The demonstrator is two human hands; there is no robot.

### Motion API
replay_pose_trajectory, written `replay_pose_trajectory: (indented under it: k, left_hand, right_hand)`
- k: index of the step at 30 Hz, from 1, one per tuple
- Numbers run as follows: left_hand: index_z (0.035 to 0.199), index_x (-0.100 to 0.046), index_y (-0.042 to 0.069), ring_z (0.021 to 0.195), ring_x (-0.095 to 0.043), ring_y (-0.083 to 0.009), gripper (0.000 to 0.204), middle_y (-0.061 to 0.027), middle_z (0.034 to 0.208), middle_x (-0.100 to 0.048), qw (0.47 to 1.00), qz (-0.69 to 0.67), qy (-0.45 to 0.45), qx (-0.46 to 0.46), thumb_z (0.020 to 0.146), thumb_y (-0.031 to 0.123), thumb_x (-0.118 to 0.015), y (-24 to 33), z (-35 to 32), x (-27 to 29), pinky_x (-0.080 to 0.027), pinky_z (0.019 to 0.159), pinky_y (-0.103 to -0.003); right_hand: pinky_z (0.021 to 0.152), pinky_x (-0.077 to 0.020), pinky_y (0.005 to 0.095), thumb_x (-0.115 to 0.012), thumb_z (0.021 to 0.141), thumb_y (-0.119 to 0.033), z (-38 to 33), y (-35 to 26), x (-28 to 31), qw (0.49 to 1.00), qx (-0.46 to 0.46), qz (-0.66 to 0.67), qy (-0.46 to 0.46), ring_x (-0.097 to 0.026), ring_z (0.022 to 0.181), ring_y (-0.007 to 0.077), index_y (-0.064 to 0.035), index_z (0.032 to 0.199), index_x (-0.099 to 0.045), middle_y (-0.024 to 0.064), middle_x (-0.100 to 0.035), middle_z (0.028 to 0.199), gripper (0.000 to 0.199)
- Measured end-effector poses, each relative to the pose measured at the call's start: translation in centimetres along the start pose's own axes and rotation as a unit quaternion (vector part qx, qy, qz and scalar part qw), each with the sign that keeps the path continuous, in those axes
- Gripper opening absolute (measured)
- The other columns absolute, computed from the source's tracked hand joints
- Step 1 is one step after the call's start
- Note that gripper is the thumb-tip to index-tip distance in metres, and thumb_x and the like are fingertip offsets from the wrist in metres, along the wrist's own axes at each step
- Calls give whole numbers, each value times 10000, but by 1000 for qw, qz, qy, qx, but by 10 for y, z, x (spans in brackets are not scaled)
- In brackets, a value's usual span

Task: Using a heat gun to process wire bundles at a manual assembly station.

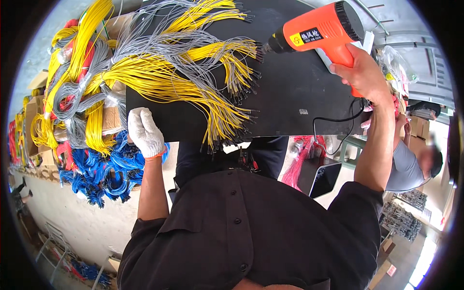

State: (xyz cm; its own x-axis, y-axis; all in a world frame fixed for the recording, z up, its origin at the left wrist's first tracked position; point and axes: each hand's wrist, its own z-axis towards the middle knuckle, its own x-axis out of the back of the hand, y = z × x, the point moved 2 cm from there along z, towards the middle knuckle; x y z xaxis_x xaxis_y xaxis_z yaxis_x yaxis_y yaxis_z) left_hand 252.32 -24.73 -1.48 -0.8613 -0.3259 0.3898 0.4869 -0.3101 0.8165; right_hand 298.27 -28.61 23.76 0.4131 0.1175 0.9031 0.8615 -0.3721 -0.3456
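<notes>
My bare right hand (366, 76) is wrapped round the handle of an orange heat gun (316, 28), raised over the right side of the black table. Its dark nozzle points left at the dark-tipped ends of the wires. Several fanned-out bundles of yellow wires (145, 72) and grey wires (186, 38) lie across the table; some tips hang over the near edge. At the table's left edge is my left hand (145, 133) in a white knitted glove. Its fingers are bent and pressed together, and whatever they may hold is hidden.
A black table (295, 92) stands before me. Coiled yellow and grey wire bundles (72, 104) are heaped at its left, above blue wire bundles (99, 169). A black cord (333, 119) loops over its right edge near pink wires (300, 159). Another person (408, 164) is at far right.
</notes>
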Motion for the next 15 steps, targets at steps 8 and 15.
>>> replay_pose_trajectory:
  k: [8, 15]
  left_hand:
    - [965, -639, 12, 801, -565, -183, 176, -67, 871, -608, 999, 32, -9, -15, 1082, 109, -551, -1, 0, 0, -482, 789, -324]
    - [1042, -630, 5, 894, -600, -179, 62, -51, 951, -607, 982, -159, -101, -27, 993, -15, -598, 55, 18, 13, -504, 852, -322]
  right_hand:
    - [626, -505, 309, -792, 920, -242, -14, -3, 2, 1000, 0, -2, -21, -623, 671, 130, -10, 1141, -634, 33, -638, 830, 357]
    - [622, -514, 304, -805, 905, -250, -24, 5, -4, 1000, 11, -5, 1, -632, 671, 134, -1, 1146, -648, 44, -654, 847, 380]
